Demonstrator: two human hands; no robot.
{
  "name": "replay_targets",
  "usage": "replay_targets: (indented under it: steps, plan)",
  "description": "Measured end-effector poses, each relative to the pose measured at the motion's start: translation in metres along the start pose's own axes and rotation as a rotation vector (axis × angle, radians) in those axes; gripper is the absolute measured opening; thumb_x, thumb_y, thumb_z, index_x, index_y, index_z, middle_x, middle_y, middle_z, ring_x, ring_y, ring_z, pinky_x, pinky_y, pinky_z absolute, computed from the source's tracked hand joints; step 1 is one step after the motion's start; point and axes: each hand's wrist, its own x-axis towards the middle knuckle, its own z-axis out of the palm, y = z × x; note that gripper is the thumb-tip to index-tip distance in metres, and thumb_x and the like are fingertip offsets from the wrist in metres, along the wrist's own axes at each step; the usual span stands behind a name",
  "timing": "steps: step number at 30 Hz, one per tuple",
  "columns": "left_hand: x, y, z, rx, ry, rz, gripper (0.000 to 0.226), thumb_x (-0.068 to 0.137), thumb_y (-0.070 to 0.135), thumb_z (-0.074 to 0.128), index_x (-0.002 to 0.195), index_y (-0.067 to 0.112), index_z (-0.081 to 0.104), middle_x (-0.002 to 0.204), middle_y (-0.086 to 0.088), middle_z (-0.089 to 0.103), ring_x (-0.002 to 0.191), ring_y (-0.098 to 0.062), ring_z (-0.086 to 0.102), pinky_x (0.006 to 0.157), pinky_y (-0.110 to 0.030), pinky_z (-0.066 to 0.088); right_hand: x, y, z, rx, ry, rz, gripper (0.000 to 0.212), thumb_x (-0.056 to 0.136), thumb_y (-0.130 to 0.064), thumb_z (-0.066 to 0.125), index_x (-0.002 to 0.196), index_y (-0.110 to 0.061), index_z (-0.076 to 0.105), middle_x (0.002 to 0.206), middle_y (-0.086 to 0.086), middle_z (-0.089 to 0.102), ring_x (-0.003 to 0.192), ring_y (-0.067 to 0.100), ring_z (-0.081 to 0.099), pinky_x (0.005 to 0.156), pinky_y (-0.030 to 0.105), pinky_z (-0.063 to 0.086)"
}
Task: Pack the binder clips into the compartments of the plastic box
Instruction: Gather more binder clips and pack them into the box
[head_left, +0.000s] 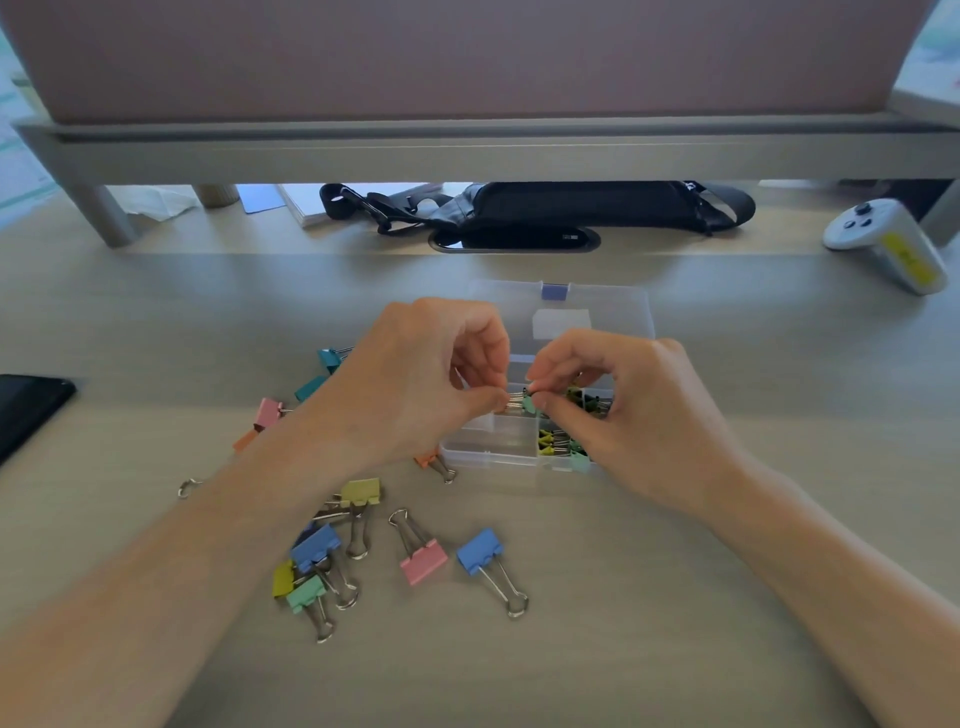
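I had a small mint clip (529, 402) between both hands, just above the middle cells of the box (488, 458): my left grip (415, 374) pinched its wire handles, my right grip (623, 410) pinched its body. I judged this the placing step. The next move called for lowering it into a cell under the right grip, where small clips already lay. Dividers sat close beneath the fingertips; loose clips (480, 552) crowded the worktop (675, 597) under my left wrist, with open room nearer me.
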Motion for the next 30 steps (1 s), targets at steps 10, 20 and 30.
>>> replay_targets:
  steps: [10, 20, 30]
  plan:
    - [0.014, 0.006, 0.001, 0.119, -0.087, -0.087, 0.026, 0.072, 0.014, 0.087, 0.078, 0.027, 0.065, 0.069, 0.012, 0.071, 0.066, 0.001, 0.066, 0.060, -0.012, 0.050, -0.001, -0.001, 0.002, -0.146, -0.010, -0.073, 0.017, 0.083, -0.007, 0.078, 0.087, -0.024, 0.078, 0.083, -0.014, 0.072, 0.085, 0.005, 0.062, 0.077, 0.019, 0.049]
    - [0.028, 0.013, 0.000, 0.179, -0.191, -0.154, 0.029, 0.074, 0.018, 0.089, 0.080, 0.025, 0.062, 0.074, 0.011, 0.069, 0.067, -0.003, 0.064, 0.060, -0.016, 0.044, -0.010, 0.000, -0.008, -0.142, -0.078, -0.172, 0.012, 0.092, -0.019, 0.060, 0.102, -0.023, 0.065, 0.094, -0.012, 0.066, 0.091, 0.009, 0.064, 0.076, 0.039, 0.055]
    - [0.007, -0.012, -0.015, -0.058, -0.086, -0.092, 0.017, 0.084, 0.015, 0.081, 0.087, 0.024, 0.068, 0.080, 0.009, 0.072, 0.074, -0.007, 0.069, 0.072, -0.025, 0.056, -0.014, 0.006, -0.004, -0.147, -0.139, -0.197, 0.013, 0.097, -0.018, 0.056, 0.108, -0.023, 0.061, 0.100, -0.011, 0.067, 0.093, 0.012, 0.065, 0.074, 0.041, 0.056]
